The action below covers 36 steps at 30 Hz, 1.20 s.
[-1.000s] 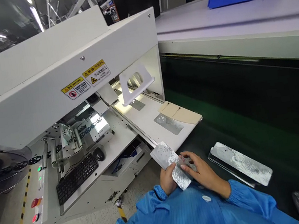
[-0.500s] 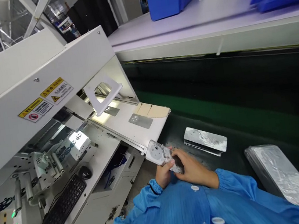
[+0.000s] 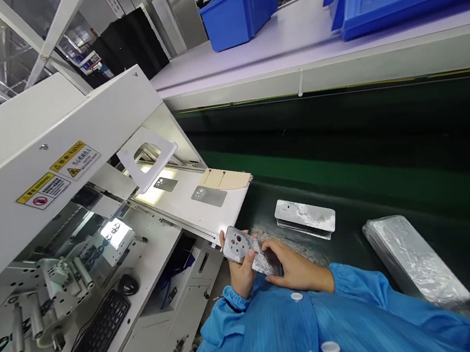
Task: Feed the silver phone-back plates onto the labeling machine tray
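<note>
Both my hands hold one silvery plate (image 3: 242,249) with round holes at its far end, close to my chest. My left hand (image 3: 240,274) grips its left edge from below, thumb on top. My right hand (image 3: 292,267) pinches its near end with curled fingers. Blue sleeves cover both arms. The plate hovers over the near edge of the dark green conveyor belt (image 3: 350,183), just off the corner of the white machine tray (image 3: 196,211).
A small stack of silvery plates (image 3: 305,216) lies on the belt right of my hands, a wrapped pack (image 3: 413,259) further right. Two grey plates (image 3: 208,196) rest on the tray. A keyboard (image 3: 93,347) and mouse (image 3: 126,284) sit at lower left. Blue bins (image 3: 241,6) stand behind.
The view has swung right, bringing the wrapped pack and the blue bins into sight. My hands still hold the plate, now turned a little and closer to the tray corner.
</note>
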Available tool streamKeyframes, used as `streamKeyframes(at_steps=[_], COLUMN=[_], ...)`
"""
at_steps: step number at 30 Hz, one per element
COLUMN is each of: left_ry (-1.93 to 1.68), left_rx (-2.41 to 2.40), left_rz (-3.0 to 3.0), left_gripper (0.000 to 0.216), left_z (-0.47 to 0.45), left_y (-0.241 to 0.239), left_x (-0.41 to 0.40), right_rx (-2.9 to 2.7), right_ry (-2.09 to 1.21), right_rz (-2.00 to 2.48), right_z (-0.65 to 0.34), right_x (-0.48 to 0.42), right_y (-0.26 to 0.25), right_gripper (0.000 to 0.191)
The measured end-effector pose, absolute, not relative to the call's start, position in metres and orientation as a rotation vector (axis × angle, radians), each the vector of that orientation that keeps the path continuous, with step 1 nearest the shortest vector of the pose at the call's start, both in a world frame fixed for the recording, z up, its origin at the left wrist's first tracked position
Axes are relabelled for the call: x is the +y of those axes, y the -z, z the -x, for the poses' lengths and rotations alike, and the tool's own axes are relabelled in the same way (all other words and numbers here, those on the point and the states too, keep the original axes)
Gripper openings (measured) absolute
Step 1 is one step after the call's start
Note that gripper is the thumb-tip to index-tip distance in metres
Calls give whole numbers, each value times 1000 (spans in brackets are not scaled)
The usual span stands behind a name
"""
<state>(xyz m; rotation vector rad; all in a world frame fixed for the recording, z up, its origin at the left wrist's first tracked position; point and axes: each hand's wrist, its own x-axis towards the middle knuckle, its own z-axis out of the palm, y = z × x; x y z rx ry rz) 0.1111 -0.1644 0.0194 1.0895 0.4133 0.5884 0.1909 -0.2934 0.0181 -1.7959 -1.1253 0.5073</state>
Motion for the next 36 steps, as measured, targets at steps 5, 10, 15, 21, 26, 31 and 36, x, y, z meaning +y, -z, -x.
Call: streamKeyframes(at_steps=[5,10,15,21,26,31,36], left_ry=[-557,-581,-637,-597,-543,-484,-430], left_rx=[376,346,389,462,602,804,932], left_rz=[-1141,-1209,-1061,-945,-779,-581,-413], left_gripper=[103,98,85,74,68,66,56], left_z=[-107,-107,-108,-98,-69,-18,31], left_y=[-23,-24,-23,-27,-25,-1,27], left_x=[-167,-170,-164,-150,-164,-190,-201], right_rx=[-1123,-1147,-1199,-1064,-1002,-848,-688], right_ry=[-509,-554,-620,-840,-1101,-1310,-1478], right_rz=[1797,1801,1704,1705,1684,1650,1779], right_z=[-188,-186,-186,-183,-172,-135,-95], right_x=[-298,-300,-307,-323,-334,-334,-338], right_y=[-18,-16,-13,4,46,107,158], right_gripper=[54,54,55,49,54,60,39])
